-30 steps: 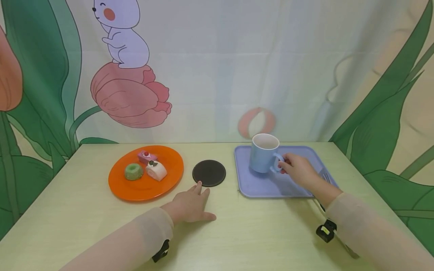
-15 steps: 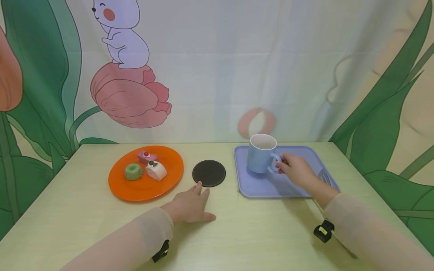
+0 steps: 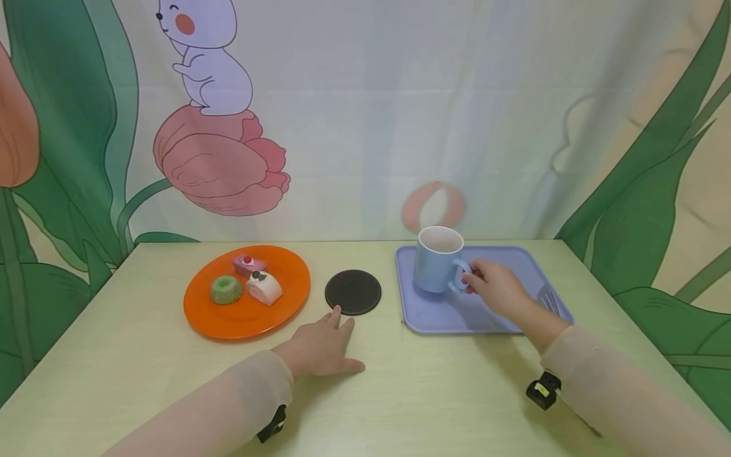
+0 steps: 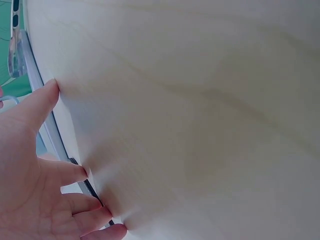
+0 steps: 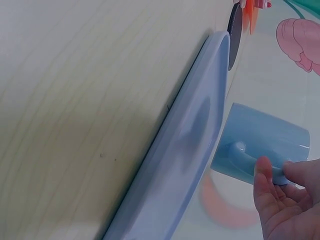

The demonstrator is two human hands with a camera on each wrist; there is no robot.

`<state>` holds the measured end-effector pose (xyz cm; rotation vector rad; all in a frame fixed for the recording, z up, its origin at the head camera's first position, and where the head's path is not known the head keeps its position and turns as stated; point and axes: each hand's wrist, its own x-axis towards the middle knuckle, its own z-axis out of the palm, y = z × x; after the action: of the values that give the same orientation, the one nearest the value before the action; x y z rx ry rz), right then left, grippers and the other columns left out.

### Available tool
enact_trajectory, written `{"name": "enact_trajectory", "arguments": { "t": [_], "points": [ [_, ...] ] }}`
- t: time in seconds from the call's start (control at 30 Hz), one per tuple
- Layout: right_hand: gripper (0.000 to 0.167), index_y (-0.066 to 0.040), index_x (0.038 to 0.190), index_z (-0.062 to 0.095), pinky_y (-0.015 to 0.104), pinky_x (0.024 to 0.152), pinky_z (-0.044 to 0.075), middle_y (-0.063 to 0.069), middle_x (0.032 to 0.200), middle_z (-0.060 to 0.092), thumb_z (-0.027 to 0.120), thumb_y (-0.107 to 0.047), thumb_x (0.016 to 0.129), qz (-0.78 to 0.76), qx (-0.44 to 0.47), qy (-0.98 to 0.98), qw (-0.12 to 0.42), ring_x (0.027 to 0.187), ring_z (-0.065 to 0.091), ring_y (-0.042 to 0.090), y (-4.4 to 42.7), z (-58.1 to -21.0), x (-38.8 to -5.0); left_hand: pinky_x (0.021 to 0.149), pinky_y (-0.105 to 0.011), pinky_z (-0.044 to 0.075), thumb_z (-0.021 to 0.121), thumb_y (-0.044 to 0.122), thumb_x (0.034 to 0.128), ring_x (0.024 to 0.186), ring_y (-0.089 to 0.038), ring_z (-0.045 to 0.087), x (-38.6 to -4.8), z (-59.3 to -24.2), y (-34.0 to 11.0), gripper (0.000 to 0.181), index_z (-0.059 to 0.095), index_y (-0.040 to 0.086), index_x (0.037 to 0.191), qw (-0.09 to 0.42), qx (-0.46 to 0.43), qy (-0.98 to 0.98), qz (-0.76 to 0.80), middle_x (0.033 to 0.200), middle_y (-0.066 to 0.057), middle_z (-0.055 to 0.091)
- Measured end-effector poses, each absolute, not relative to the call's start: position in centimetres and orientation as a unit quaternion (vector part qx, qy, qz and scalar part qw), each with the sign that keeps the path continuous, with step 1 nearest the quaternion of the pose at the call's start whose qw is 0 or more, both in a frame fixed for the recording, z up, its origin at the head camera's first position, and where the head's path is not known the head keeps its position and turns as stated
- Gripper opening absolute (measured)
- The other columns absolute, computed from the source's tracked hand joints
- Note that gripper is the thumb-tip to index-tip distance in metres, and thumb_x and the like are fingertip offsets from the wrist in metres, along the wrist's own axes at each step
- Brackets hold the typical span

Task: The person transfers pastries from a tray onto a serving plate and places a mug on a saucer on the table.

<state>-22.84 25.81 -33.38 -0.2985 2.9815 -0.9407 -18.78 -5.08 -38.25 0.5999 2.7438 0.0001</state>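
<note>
My right hand [image 3: 498,287] pinches the handle of a light blue mug [image 3: 434,266] with a white inside. The mug is upright over the left part of a lavender tray [image 3: 411,320]. In the right wrist view, the mug [image 5: 265,142] looks slightly raised, with a shadow apart from it on the tray. On the table, my left hand [image 3: 320,346] rests with fingers spread, holding nothing. Its fingertips are by the near edge of a round black coaster [image 3: 353,292]; whether one touches it I cannot tell. In the left wrist view, the fingertips of that hand [image 4: 30,185] meet the tabletop.
An orange plate [image 3: 251,327] at the left bears a green ring-shaped cake [image 3: 226,290], a white roll cake [image 3: 264,288] and a pink cake slice [image 3: 248,264]. A fork [image 3: 549,301] lies over the tray's right edge, partly hidden by my right arm. A printed curtain [image 3: 354,127] hangs behind the table.
My right hand and the mug have moved slightly left over the tray. My left hand has stayed in place beside the coaster.
</note>
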Motion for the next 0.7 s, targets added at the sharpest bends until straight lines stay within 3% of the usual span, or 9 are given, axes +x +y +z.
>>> {"name": "enact_trajectory", "arguments": {
  "t": [0.7],
  "points": [
    [0.017, 0.003, 0.098, 0.057, 0.031, 0.063, 0.046, 0.009, 0.082, 0.063, 0.051, -0.013, 0.097, -0.295, -0.111, 0.949, -0.012, 0.078, 0.059, 0.021, 24.5, -33.7, -23.1, 0.101, -0.047, 0.038, 0.054, 0.067, 0.0794, 0.136, -0.029, 0.026, -18.7, -38.1, -5.1, 0.089, 0.033, 0.011, 0.145, 0.167, 0.21, 0.963, -0.001, 0.151, -0.017, 0.021]
  ]
}}
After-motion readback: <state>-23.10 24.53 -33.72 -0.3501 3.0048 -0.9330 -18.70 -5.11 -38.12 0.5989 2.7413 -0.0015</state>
